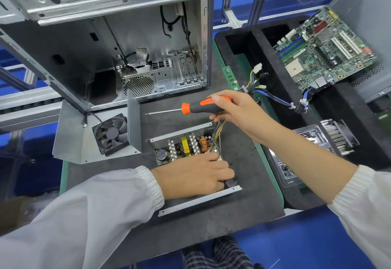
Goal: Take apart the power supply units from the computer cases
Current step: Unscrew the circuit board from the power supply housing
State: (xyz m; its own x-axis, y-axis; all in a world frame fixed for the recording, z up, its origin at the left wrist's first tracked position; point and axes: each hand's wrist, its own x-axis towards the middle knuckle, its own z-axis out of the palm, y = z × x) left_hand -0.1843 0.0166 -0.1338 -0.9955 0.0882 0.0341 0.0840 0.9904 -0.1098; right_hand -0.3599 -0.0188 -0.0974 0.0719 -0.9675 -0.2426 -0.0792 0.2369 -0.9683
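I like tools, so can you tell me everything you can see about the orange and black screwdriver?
The orange and black screwdriver has a thick black handle with orange patches and an orange collar, then a thin silver metal shaft ending in a small tip. It lies almost level, tip pointing left, raised above the dark grey work mat just beyond the opened power supply unit. The right hand grips the back of its handle, fingers curled round it. Nothing else touches it.

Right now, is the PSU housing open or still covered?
Open. The power supply unit shows bare board, coil and heatsinks; its cover with fan lies apart, to its left.
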